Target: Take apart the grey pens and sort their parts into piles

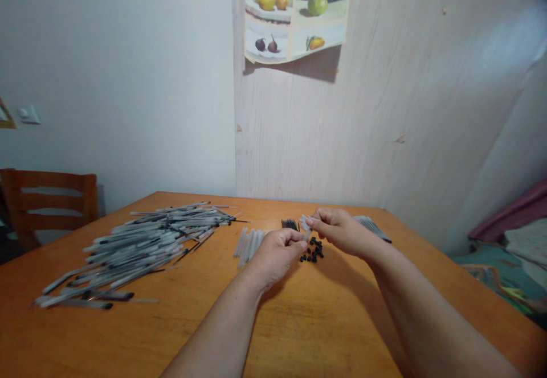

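Note:
My left hand [276, 253] and my right hand [339, 229] meet over the middle of the table. Between their fingertips is a small translucent whitish tube [306, 233], like a pen barrel, mostly covered by the fingers. My right fingers pinch its upper end, where a pale clear piece [303, 220] shows; its exact shape is too small to tell. Just below the fingers lie several small black plugs [315, 251]. Left of my left hand, several translucent empty barrels [245, 246] lie side by side. Behind the hands are thin dark sticks [290, 224], like refills.
A large heap of pens [145, 247] with translucent barrels covers the table's left side. Past my right wrist lies a row of pens [372, 228]. The wooden table [307, 327] meets the wall; a chair [55, 201] stands at left.

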Available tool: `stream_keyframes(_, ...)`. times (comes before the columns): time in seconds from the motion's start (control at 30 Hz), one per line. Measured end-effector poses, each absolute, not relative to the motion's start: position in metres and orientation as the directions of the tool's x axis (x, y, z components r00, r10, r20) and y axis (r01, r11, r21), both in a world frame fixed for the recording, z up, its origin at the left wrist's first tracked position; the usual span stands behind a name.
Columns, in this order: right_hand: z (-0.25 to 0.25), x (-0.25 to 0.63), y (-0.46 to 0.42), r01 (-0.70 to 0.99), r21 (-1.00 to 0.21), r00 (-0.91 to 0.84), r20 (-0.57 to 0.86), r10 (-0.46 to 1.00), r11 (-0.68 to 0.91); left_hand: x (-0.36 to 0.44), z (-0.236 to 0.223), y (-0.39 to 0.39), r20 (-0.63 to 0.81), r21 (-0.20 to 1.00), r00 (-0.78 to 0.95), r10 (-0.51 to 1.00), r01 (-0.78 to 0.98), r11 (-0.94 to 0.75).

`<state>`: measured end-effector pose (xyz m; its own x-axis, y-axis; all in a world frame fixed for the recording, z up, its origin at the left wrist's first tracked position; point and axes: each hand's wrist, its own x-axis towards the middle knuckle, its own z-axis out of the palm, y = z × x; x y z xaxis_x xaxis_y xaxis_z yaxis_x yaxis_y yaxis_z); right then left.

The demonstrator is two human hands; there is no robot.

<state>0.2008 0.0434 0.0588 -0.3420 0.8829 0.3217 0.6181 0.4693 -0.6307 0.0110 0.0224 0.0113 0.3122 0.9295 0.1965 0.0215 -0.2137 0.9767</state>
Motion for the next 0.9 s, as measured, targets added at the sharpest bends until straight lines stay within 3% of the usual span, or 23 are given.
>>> stream_keyframes(0.13,0.059,0.198,0.043,0.626,-0.598,-0.363,0.345,0.866,0.501,0.011,0.011,0.023,0.202,0.973,0.312,0.928,0.041,-0.225)
stream_keyframes(0.4,0.067,0.201,0.038,0.419,-0.815,-0.38,0.244,0.892,0.401,0.01,0.009,0.026,0.192,0.979,0.321,0.927,0.006,-0.205)
stream_keyframes(0.5,0.065,0.204,0.038,0.372,-0.839,-0.41,0.235,0.881,0.397,0.011,0.009,0.025,0.185,0.982,0.339,0.922,-0.031,-0.185)
stream_keyframes(0.67,0.062,0.206,0.041,0.425,-0.801,-0.4,0.253,0.881,0.423,0.011,0.011,0.024,0.192,0.98,0.314,0.93,-0.012,-0.198)
stream_keyframes(0.9,0.063,0.195,0.039,0.637,-0.615,-0.342,0.316,0.885,0.465,0.012,0.015,0.019,0.22,0.973,0.276,0.936,0.006,-0.23)
